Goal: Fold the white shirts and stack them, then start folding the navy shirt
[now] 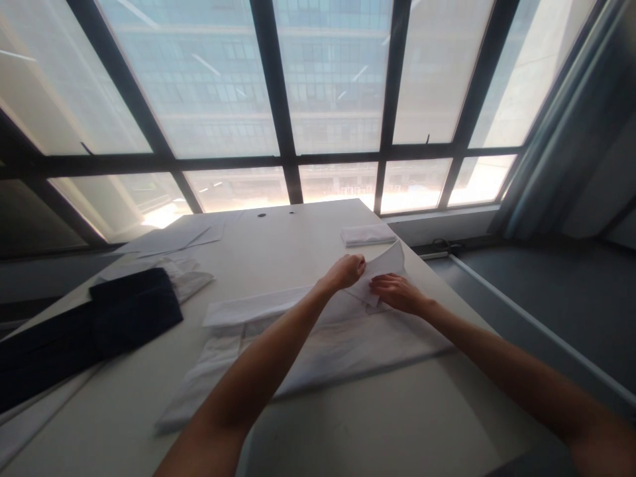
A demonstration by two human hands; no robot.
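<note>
A white garment point(358, 341) lies spread across the table in front of me, partly under my forearms; which kind of garment I cannot tell. At its far right end, a pale flap of the cloth point(389, 260) stands up in a point. My left hand point(348, 270) is closed at the left edge of this flap, its fingertips mostly turned from view. Just to the right, my right hand point(400, 293) rests on the cloth with fingers stretched out and close together. A folded white cloth point(368, 234) lies beyond both hands.
Dark navy clothing point(134, 311) lies on the table's left side over white fabric. Behind it are crumpled light cloth point(191, 278) and papers point(183, 238). The white table point(293, 248) reaches towards large windows. A curtain point(561, 132) hangs at right; a white strip point(536, 324) crosses the floor.
</note>
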